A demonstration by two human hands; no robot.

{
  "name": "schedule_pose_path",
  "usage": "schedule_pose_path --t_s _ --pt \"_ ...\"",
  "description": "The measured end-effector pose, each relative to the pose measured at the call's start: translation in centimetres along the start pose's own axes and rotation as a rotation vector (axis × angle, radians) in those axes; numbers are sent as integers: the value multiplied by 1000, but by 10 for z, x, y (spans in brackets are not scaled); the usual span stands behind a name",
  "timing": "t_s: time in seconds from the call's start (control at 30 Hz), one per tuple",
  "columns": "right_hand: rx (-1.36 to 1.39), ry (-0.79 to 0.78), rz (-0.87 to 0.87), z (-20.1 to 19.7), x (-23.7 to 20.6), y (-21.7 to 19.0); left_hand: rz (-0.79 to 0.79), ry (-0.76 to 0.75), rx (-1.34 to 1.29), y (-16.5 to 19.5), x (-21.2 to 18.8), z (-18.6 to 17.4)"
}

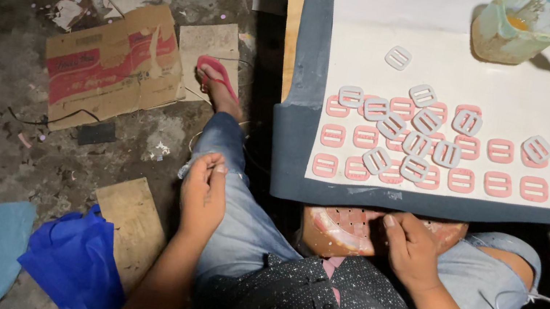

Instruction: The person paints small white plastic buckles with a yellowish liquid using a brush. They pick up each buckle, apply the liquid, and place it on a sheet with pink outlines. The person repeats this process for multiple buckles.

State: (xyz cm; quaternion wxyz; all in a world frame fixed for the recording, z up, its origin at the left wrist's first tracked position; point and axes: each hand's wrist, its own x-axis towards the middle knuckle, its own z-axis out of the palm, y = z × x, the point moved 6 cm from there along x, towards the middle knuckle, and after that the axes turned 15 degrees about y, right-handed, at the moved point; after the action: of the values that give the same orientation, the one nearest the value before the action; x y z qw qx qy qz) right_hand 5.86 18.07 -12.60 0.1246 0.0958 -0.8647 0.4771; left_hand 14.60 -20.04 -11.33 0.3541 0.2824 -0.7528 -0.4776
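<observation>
Two hands in view. Left hand (pixel 204 191) rests on the left knee, fingers pinched together on something too small to identify. Right hand (pixel 411 248) curls over the rim of a pink perforated basket (pixel 344 230) in the lap; its long axis runs left-right, far edge hidden under the table (pixel 295 121). About eleven grey buckles (pixel 427 121) lie over roughly eighteen pink ones (pixel 533 188) on white paper (pixel 518 105). One cup (pixel 512 30), cut off above.
</observation>
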Motion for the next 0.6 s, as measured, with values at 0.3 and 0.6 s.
schedule_pose_path --t_s 0.3,0.6 --pt "-33 -149 -5 -2 0 -3 201 -122 12 68 -41 0" --pt "-43 -210 -29 -1 2 -2 136 -80 29 93 -28 -11"
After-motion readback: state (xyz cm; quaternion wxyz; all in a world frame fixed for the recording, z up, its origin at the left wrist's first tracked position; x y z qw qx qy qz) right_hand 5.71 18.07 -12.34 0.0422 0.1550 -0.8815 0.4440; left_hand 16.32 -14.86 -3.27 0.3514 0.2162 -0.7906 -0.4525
